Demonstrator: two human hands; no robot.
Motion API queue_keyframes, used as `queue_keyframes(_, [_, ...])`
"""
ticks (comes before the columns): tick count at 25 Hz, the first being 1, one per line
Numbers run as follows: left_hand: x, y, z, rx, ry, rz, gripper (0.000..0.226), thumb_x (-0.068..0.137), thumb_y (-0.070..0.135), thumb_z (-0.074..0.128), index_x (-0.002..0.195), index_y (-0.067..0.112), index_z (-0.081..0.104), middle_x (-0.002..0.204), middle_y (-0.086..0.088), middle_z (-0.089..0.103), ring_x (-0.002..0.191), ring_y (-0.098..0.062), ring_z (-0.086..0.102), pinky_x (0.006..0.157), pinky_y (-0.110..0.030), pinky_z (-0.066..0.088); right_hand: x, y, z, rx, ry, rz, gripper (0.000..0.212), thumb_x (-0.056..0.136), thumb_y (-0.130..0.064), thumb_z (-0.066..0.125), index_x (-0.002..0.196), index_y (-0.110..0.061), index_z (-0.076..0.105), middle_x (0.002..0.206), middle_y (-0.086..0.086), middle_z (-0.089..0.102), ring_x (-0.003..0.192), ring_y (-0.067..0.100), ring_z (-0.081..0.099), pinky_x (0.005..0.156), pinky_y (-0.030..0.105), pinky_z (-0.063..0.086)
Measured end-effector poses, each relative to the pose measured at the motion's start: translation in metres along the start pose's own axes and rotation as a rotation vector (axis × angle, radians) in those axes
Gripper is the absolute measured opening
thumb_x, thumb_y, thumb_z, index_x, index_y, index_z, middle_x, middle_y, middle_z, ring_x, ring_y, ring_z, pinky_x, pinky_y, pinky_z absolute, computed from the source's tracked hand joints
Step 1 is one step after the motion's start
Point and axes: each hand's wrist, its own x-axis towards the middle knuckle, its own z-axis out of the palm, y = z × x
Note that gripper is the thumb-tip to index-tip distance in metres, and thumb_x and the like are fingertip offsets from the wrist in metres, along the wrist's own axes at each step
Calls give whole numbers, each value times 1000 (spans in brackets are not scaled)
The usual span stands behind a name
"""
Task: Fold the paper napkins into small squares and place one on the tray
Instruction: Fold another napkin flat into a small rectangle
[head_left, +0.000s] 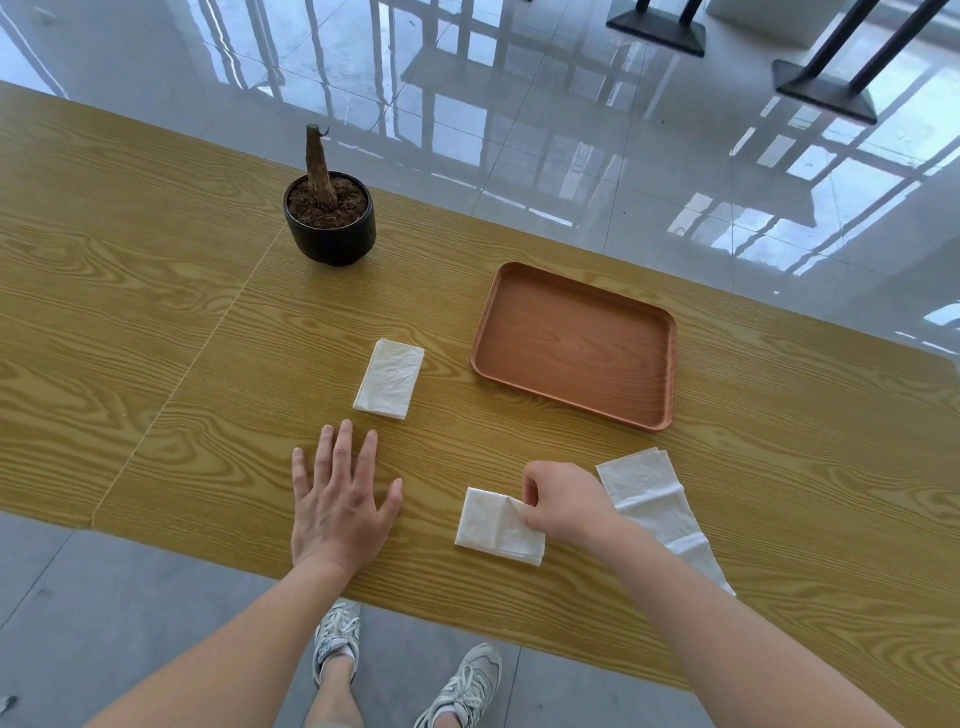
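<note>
**White napkins on a wood-grain table, one pinched by the right hand**

Yellow-brown wood grain covers the table (156, 291), which runs across the middle of the frame, with glossy grey floor tiles beyond it at the top.

Lower centre-right, the right hand (563, 501) is curled with its fingertips pinched on the right edge of a folded napkin (491, 525). That napkin is a small, nearly square white pad lying on the table, its right side lifted a little under the fingers.

Just right of that hand, partly hidden behind the wrist and forearm, lies a longer napkin (649, 493), a white strip stretching toward the lower right edge of the table.

A third napkin (389, 378), folded to a rectangle, lies flat near the centre of the frame, untouched and apart from both hands.

The left hand (337, 504) rests lower centre-left, palm down and flat on the bare wood, fingers spread and holding nothing. It lies just below the third napkin without touching it.

The tray (660, 332), reddish-brown with rounded corners and a raised rim, sits right of centre, above the right hand; no napkin lies in it.

Upper centre-left stands a black pot (332, 234) of brown soil with a bare stump (318, 166). Two grey sneakers (467, 680) show below the table edge at the bottom.
</note>
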Motion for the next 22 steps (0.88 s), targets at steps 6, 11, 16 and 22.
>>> queue_keyframes(6, [0, 0, 0, -6, 9, -1, 75, 92, 62, 32, 152, 18, 36, 163, -14, 25, 153, -32, 14, 121, -60, 10, 1, 2, -3, 206, -121, 84, 9, 72, -20, 75, 75, -25, 68, 78, -8, 71, 73, 11, 67, 65, 32, 56])
queue_keyframes(11, [-2, 2, -4, -48, 7, -4, 75, 92, 62, 32, 152, 18, 36, 163, -14, 25, 153, -31, 13, 122, -58, 7, -1, -10, -15, 611, -61, 116, 12, 81, -12, 76, 86, -7, 66, 77, 8, 77, 64, 21, 75, 53, 31, 56])
queue_keyframes(16, [-1, 16, -22, -348, 117, -99, 56, 92, 56, 41, 123, 18, 68, 133, -11, 57, 134, -29, 42, 116, -47, 27, 5, -34, -28, 953, 29, 110, 13, 83, -8, 77, 88, -5, 64, 77, 11, 77, 61, 22, 72, 54, 31, 56])
queue_keyframes(22, [0, 75, -43, -1296, -269, -483, 45, 81, 58, 71, 71, 15, 73, 67, 2, 73, 57, -10, 59, 51, -22, 43, 7, -70, 0, 1216, 17, 90, 18, 85, -8, 76, 95, -2, 63, 79, 12, 78, 65, 24, 73, 57, 31, 58])
